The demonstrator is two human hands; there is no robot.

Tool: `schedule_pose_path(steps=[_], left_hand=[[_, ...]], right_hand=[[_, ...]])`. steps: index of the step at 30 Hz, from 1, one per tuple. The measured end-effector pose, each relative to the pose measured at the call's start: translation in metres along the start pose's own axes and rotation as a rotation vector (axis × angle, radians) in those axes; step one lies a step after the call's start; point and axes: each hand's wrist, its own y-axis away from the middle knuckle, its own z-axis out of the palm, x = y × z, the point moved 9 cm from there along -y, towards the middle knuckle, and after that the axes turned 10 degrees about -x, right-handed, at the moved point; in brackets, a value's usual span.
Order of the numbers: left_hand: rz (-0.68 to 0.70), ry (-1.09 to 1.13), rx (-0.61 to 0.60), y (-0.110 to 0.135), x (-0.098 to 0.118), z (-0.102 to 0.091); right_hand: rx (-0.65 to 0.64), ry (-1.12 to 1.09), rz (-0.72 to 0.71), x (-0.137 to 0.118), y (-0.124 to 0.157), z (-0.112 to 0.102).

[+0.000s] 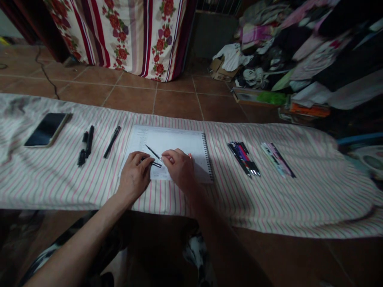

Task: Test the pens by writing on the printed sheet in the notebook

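A spiral notebook (176,139) lies on the striped cloth in front of me. Over its left part my left hand (134,173) is closed on a short black pen piece (156,164), its fingers pinched round it. My right hand (179,165) pinches the lower end of a thin dark pen-like stick (153,152), whose pointed tip slants up to the left. The two pieces are close together above the page. A small orange thing (190,156) shows beside my right knuckles; its kind is hidden.
A phone (46,130) and several black pens (89,141) lie left, with one black pen (112,142) nearer the notebook. To the right are a bunch of dark and coloured pens (243,158) and a pale bunch (277,159). Clothes (299,52) are heaped beyond.
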Motion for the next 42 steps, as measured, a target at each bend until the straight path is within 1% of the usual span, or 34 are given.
schedule_pose_path(steps=[3, 5, 10, 16, 19, 24, 30, 34, 37, 40, 42], left_hand=[[-0.006, -0.014, 0.001, 0.001, -0.003, -0.002], [-0.005, -0.014, -0.006, 0.0, -0.004, -0.004], [-0.008, 0.008, -0.02, -0.001, -0.008, -0.014], [-0.08, 0.126, 0.09, 0.002, -0.024, -0.032], [-0.099, 0.18, 0.157, 0.005, -0.027, -0.039], [-0.062, 0.27, 0.249, 0.007, -0.019, -0.05], [-0.005, 0.263, 0.392, 0.012, -0.01, -0.066], [0.067, 0.267, 0.428, 0.014, -0.003, -0.069], [0.083, 0.241, 0.451, 0.014, -0.001, -0.071], [0.071, 0.226, 0.465, 0.014, -0.001, -0.072], [0.061, 0.216, 0.466, 0.013, -0.002, -0.072]], right_hand=[[-0.051, 0.066, 0.011, -0.005, -0.003, 0.013], [-0.072, 0.098, 0.023, -0.007, -0.004, 0.018], [-0.073, 0.147, 0.035, -0.01, -0.005, 0.019], [-0.079, 0.172, 0.033, -0.008, -0.006, 0.022], [-0.071, 0.198, 0.012, -0.01, -0.006, 0.023], [-0.086, 0.197, -0.01, -0.014, -0.004, 0.023], [-0.099, 0.244, 0.029, -0.015, -0.003, 0.022], [-0.073, 0.263, 0.024, -0.016, -0.003, 0.021], [-0.054, 0.24, 0.043, -0.014, -0.005, 0.021], [-0.024, 0.162, 0.054, -0.011, -0.007, 0.018], [-0.006, 0.057, 0.072, -0.007, -0.007, 0.015]])
